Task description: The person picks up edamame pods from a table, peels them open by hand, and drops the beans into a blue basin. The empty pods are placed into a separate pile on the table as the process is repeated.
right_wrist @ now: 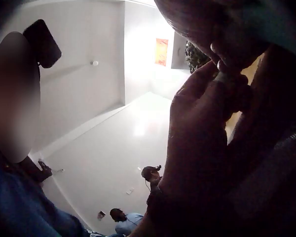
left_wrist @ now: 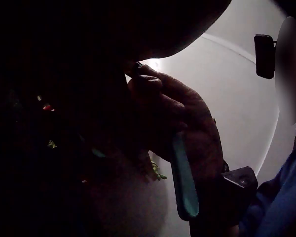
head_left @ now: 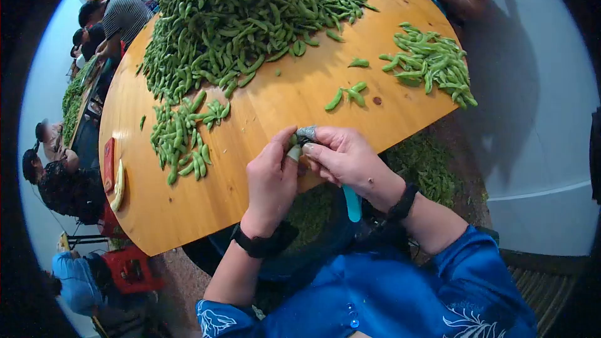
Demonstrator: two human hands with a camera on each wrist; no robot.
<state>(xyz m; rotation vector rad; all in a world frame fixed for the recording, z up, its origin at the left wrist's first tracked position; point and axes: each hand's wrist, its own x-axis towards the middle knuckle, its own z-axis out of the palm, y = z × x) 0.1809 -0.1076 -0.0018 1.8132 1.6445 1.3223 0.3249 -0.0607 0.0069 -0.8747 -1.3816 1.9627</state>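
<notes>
Both hands meet over the near edge of the wooden table. My left hand pinches a green soybean pod, mostly hidden by the fingers; pale tape wraps its thumb. My right hand grips a tool with a teal handle, which sticks out below the palm. The tool's dark working end lies between the fingertips, close against the pod; its shape is hidden. Silver tape covers the right index finger. In the left wrist view the teal handle hangs down from the right hand. The right wrist view is very dark.
A large heap of soybean pods covers the table's far side. Smaller piles lie at left and right. A red object and a pale curved item lie near the left edge. A dark tub stands below my hands.
</notes>
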